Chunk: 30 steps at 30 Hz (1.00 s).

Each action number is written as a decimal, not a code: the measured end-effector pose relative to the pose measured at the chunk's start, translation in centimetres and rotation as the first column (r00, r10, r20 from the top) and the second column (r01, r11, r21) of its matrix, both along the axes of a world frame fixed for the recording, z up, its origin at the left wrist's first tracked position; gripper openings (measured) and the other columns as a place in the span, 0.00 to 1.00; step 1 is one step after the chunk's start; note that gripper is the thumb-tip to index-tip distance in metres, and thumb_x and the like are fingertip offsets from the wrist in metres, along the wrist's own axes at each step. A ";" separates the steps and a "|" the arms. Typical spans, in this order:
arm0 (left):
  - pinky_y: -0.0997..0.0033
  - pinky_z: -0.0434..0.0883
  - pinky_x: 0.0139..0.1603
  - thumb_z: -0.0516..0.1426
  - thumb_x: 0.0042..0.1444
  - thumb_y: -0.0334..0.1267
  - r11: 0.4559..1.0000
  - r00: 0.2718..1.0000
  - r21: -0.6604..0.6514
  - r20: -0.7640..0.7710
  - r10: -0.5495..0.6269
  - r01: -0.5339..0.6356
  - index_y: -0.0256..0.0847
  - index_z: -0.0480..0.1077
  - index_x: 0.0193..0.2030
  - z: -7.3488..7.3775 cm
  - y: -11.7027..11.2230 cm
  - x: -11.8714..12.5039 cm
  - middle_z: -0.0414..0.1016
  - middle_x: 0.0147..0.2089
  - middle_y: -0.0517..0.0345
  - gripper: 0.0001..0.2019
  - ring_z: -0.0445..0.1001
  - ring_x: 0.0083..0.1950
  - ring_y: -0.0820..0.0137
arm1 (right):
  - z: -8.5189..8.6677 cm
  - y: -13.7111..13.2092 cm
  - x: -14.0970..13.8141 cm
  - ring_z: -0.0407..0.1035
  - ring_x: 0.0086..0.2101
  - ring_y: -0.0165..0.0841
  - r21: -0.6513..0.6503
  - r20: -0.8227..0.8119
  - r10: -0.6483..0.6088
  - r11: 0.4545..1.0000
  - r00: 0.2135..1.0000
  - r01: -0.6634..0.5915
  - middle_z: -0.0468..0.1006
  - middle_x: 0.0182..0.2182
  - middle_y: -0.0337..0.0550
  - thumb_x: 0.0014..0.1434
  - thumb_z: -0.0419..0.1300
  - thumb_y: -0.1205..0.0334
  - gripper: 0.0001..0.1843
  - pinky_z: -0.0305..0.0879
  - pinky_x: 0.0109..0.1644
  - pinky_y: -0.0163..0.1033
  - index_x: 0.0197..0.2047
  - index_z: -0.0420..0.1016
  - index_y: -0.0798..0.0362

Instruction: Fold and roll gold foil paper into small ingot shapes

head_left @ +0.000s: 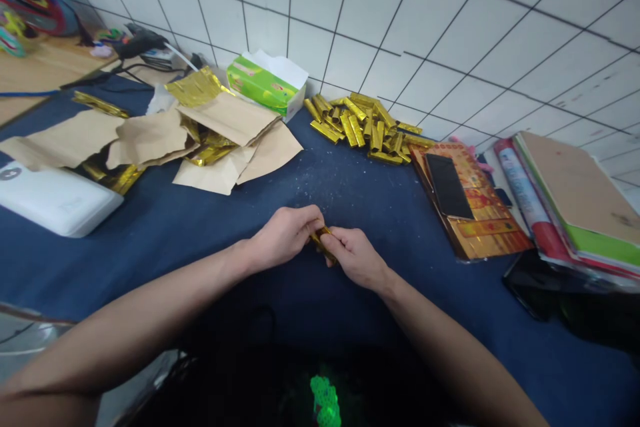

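Observation:
Between my two hands is a small folded piece of gold foil paper point(325, 244), held low over the dark blue tablecloth. My left hand point(287, 233) pinches its upper left end with closed fingers. On its right side, my right hand point(356, 255) grips it, the thumb pressed along the top. Fingers cover much of the piece, so its full shape is hidden. Farther back, by the tiled wall, lies a heap of folded gold foil pieces point(367, 125), several of them shaped like small tubes.
Torn brown paper point(227, 119) with gold foil sheets lies back left, beside a green tissue box point(267, 83). A white power bank point(57, 200) is at far left. On the right, a black phone point(449, 185) rests on an orange-gold packet point(493, 223), near stacked books point(580, 180).

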<state>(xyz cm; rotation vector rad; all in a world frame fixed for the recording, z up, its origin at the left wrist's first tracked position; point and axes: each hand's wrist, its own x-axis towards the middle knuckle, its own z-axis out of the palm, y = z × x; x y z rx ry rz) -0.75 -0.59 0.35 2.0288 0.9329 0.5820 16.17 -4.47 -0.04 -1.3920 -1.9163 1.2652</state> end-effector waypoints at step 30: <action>0.78 0.64 0.25 0.48 0.59 0.37 0.984 0.958 -0.102 0.232 0.166 -0.145 0.37 0.69 0.33 -0.8 2.4 -1.0 0.67 0.22 0.63 0.11 0.65 0.22 0.78 | -0.4 1.2 1.3 0.61 0.21 0.26 0.205 -0.024 -0.187 0.961 0.982 0.187 0.67 0.19 0.35 0.61 0.49 0.55 0.17 0.58 0.27 0.33 0.27 0.72 0.53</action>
